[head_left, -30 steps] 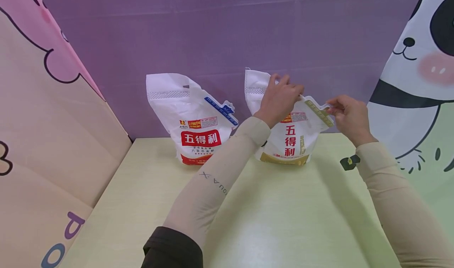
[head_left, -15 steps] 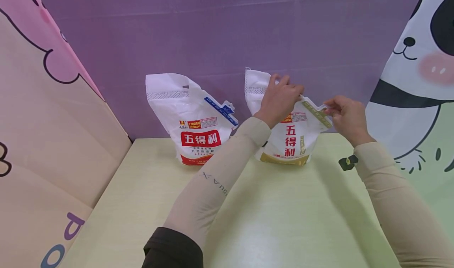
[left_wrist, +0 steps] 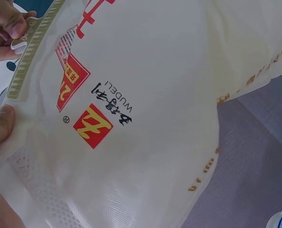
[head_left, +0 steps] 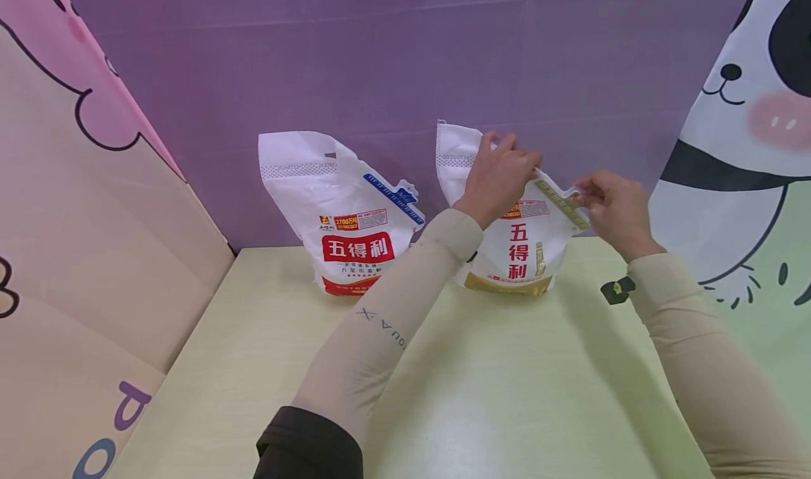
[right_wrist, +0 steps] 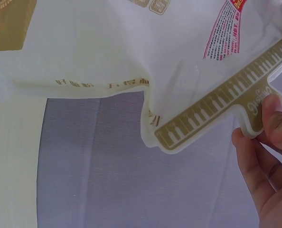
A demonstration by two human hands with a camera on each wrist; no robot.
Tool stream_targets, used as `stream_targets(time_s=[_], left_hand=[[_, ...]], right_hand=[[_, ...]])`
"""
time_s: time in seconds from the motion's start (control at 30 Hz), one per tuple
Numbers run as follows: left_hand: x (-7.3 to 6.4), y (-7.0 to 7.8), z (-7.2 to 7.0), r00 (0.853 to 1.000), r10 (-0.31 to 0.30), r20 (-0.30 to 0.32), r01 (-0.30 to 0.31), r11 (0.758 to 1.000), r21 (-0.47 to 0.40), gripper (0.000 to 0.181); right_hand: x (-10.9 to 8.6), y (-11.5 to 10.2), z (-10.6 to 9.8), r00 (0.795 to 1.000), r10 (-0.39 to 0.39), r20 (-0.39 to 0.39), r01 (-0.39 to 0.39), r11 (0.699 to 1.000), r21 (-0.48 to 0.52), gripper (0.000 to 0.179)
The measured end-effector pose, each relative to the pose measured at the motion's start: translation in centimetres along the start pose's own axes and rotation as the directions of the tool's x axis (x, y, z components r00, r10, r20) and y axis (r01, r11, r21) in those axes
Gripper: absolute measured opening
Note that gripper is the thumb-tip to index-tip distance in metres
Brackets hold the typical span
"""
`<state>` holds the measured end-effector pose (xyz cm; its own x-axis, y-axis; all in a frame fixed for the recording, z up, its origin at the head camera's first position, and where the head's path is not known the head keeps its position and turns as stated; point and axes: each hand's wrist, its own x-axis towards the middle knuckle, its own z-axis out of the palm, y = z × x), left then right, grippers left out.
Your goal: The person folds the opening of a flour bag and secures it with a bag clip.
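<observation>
A white flour bag point(head_left: 519, 253) with red lettering and a gold base band stands at the back of the table. Across its slanted upper right corner lies a gold-and-white bag clip point(right_wrist: 212, 107), patterned like piano keys. My right hand point(head_left: 617, 215) pinches the clip's tab between thumb and fingers, as the right wrist view shows closely. With its fingers bent over the gathered top of the same bag, my left hand point(head_left: 500, 179) grips it just left of the clip. The left thumb point(left_wrist: 3, 123) presses the plastic near the clip's end; the left fingertips are partly hidden behind the bag.
A second white flour bag point(head_left: 357, 250) with a red label stands to the left, closed by a blue clip point(head_left: 395, 198). A purple cloth point(head_left: 380, 56) hangs right behind the bags. Printed cloths flank the pale table point(head_left: 494, 394) on both sides.
My right hand has shifted slightly left, bringing the clip's tab a little closer to the bag. The left hand keeps its place on the bag's top.
</observation>
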<state>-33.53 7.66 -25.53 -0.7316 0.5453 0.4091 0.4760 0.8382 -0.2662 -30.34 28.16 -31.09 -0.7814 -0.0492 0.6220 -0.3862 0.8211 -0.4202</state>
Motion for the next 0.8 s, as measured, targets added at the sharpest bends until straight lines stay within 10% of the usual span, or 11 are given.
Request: stream_targets(time_s=[0.8], left_hand=[[-0.11, -0.04, -0.07, 1.0, -0.005, 0.012, 0.005, 1.0, -0.008, 0.025]], right_hand=[[0.05, 0.0, 0.19, 1.0, 0.007, 0.01, -0.007, 1.0, 0.016, 0.022]])
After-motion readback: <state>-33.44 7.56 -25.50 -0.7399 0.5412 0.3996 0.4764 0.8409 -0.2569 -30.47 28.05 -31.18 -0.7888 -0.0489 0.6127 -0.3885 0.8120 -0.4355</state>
